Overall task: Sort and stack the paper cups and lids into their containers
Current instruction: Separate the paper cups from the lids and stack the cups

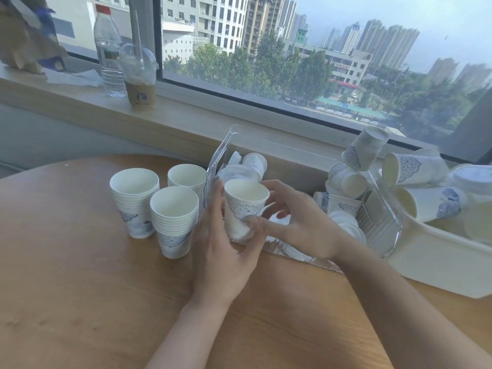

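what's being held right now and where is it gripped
A white paper cup with blue pattern, upright: the left hand grips its lower side wall, the right hand touches its upper side.

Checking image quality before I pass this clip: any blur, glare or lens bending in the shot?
Head view: daylight from the window, soft shadows on the table. The held cup and both hands are slightly soft. The clear bin shows glints. The windowsill bows, a wide-angle effect.
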`<state>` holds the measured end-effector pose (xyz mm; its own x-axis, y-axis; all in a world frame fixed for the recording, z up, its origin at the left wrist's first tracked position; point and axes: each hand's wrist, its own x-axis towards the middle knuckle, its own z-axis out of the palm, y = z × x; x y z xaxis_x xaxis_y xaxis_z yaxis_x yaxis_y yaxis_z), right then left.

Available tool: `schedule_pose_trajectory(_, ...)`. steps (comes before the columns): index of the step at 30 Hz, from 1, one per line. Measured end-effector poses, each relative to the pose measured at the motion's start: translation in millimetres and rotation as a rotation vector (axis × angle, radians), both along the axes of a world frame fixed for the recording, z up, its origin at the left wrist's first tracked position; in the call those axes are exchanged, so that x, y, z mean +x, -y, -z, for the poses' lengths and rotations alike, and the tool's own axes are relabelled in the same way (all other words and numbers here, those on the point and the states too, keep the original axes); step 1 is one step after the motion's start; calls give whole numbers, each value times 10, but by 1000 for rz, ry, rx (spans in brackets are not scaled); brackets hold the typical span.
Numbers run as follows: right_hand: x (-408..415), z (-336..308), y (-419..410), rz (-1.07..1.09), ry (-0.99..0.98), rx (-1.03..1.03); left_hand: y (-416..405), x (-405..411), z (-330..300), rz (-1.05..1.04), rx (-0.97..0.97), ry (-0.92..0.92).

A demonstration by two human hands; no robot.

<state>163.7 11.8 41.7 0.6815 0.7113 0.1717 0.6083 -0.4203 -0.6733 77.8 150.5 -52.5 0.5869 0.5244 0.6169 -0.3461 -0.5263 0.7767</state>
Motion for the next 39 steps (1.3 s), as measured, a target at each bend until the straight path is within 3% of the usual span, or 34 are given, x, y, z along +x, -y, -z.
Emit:
schedule_pose_trajectory(5, 175, 27, -59, 94, -97, 116, -6, -22, -40, -39, -58, 38)
schedule_pose_trajectory(11, 431, 154, -300, 244, 74, -124, -8, -29, -17, -32, -49, -15)
schedule_pose_trajectory(29, 509, 122, 5, 554, 295, -56, 11, -72, -79, -37, -75, -139)
schedule_pose_trajectory(39, 835, 103, -552, 479, 46, -125, -7, -34, -21, -76, -54, -149)
